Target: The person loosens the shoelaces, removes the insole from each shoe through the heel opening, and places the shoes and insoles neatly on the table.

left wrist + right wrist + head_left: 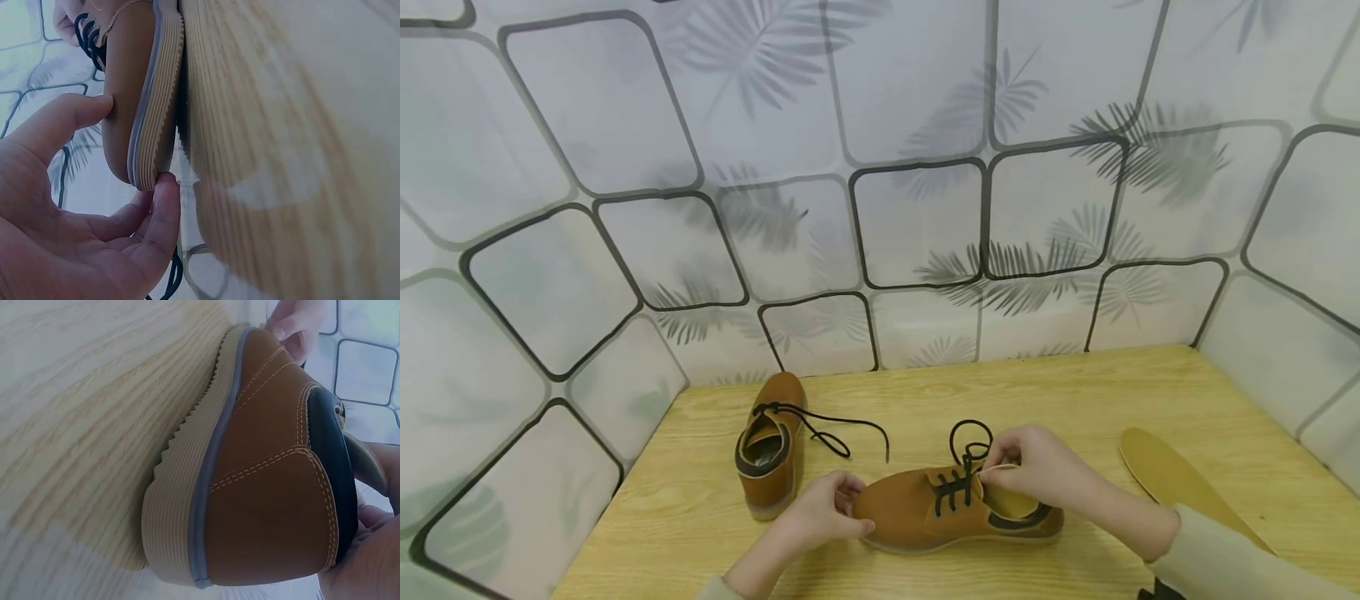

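Note:
A brown lace-up shoe [898, 504] lies sideways on the table, toe to the left, with its black laces [952, 490] threaded and a loop standing up behind. At the toe, my left hand [822, 514] grips the shoe; in the left wrist view its thumb presses the upper and fingers touch the ribbed sole [159, 106]. Over the shoe's opening, my right hand [1037, 468] pinches the tongue [369, 465], which stands up from the collar. The right fingertips are partly hidden behind the black padded collar [331, 469] in the right wrist view.
The matching brown shoe [767, 467] stands at the left, toe toward the wall, its loose laces trailing right. A tan insole [1180, 479] lies beyond my right forearm. Patterned panels [917, 225] enclose the wooden table [1000, 392] at the back and sides.

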Action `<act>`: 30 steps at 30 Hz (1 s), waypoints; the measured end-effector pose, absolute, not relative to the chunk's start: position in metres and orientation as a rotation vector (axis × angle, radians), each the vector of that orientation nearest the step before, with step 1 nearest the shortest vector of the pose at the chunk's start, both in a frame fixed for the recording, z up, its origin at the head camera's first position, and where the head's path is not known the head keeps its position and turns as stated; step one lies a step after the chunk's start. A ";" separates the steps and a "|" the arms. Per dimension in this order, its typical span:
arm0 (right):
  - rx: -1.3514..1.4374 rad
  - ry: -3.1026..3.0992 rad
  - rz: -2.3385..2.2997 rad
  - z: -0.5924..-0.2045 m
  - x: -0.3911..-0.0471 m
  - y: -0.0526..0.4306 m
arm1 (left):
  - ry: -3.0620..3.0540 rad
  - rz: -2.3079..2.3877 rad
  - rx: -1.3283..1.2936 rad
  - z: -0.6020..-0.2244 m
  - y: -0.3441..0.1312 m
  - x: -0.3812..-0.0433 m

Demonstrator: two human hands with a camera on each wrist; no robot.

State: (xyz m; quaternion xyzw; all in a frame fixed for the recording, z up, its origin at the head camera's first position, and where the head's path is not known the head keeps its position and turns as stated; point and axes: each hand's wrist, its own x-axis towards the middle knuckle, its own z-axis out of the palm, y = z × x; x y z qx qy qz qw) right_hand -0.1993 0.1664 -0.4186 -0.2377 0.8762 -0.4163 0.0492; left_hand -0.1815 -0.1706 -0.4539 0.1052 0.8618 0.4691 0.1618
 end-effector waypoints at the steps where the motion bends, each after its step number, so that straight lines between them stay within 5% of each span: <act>1: -0.718 2.663 -1.284 -0.419 -0.200 0.167 | 2.461 1.341 0.305 -0.454 -0.171 -0.182; 30: -0.471 2.440 -1.557 -0.422 -0.206 0.172 | 2.468 1.338 0.282 -0.454 -0.169 -0.182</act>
